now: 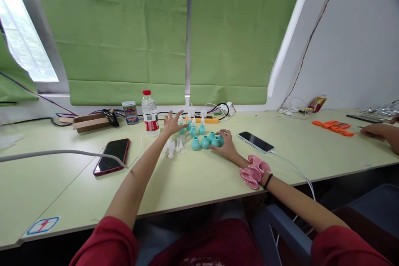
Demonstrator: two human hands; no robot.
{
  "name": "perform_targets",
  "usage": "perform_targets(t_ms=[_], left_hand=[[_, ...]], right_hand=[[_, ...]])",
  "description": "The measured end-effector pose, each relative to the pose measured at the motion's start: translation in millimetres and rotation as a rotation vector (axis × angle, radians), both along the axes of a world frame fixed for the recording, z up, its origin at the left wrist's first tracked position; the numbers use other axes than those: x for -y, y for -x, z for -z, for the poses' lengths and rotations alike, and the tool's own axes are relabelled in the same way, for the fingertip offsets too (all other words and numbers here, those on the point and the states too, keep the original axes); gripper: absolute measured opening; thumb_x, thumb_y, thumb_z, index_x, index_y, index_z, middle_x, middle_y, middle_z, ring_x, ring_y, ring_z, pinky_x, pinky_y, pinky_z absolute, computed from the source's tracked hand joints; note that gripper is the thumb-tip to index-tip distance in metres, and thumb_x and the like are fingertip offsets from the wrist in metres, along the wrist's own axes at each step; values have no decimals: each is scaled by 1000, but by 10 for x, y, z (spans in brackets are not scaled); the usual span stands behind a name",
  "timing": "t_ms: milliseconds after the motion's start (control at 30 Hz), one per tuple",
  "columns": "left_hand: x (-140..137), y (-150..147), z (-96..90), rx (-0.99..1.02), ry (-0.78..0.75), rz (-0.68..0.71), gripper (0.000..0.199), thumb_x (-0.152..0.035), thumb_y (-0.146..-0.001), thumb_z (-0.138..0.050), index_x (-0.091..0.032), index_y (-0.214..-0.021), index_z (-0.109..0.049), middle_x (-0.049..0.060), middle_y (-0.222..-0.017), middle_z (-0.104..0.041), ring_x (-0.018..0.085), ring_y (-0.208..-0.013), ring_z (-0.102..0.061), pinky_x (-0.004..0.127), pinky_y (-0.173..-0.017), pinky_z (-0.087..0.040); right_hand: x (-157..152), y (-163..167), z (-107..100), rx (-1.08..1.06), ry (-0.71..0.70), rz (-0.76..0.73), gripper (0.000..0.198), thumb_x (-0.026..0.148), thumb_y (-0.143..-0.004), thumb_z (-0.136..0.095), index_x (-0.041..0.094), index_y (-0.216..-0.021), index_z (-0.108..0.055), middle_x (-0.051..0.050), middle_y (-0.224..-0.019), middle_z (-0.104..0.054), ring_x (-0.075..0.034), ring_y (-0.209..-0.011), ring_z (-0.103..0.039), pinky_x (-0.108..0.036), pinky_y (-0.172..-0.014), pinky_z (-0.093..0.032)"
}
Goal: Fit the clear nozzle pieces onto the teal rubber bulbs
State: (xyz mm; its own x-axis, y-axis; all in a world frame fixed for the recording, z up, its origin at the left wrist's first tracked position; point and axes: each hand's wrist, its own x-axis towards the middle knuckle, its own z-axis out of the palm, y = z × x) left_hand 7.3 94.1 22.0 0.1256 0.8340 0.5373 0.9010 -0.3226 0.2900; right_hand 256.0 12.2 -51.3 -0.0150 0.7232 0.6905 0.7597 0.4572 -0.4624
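Note:
My left hand (173, 124) reaches over the table with fingers spread, at the left side of several teal rubber bulbs (193, 131) that stand upright with white nozzles on top. Whether its fingertips touch the nearest bulb, I cannot tell. My right hand (227, 145) curves with thumb and fingers apart around the right end of a front group of open-necked teal bulbs (205, 142); part of that group is hidden behind the fingers. Loose whitish translucent nozzle pieces (171, 149) lie below my left hand.
A water bottle (150, 114), a can (130, 113) and an open cardboard box (91, 122) stand at the back left. One phone (112, 156) lies left, another (256, 141) right, with cables. Behind the bulbs is a yellow-orange power strip (205, 120). Another person's hand (374, 131) is near orange parts (333, 126).

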Motion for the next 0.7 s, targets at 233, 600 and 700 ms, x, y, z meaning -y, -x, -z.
perform_targets(t_ms=[233,600,700], left_hand=[[-226,-358,92,92,130,4,70,-60,-62,-55,-31,-122,-33,11,-128,-29,36,-112,-34,45,-84,-33],[-10,-578,29,291,41,19,29,-31,-82,-47,-13,-105,-48,8,-109,-48,21,-97,-49,41,-80,-41],[173,-471,-262,398,-62,67,27,-34,-82,-44,-12,-96,-50,11,-106,-46,25,-104,-41,41,-84,-36]], right_hand=[[56,29,-43,-1,-65,59,46,46,-57,-64,22,-93,-48,-9,-107,-37,-26,-104,-39,-42,-84,-36],[181,51,-166,1,-170,87,37,36,-64,-56,21,-96,-44,-9,-111,-35,-28,-106,-36,-44,-87,-28],[283,112,-257,32,-296,14,39,35,-64,-58,20,-96,-41,-11,-112,-35,-29,-108,-34,-45,-89,-27]])
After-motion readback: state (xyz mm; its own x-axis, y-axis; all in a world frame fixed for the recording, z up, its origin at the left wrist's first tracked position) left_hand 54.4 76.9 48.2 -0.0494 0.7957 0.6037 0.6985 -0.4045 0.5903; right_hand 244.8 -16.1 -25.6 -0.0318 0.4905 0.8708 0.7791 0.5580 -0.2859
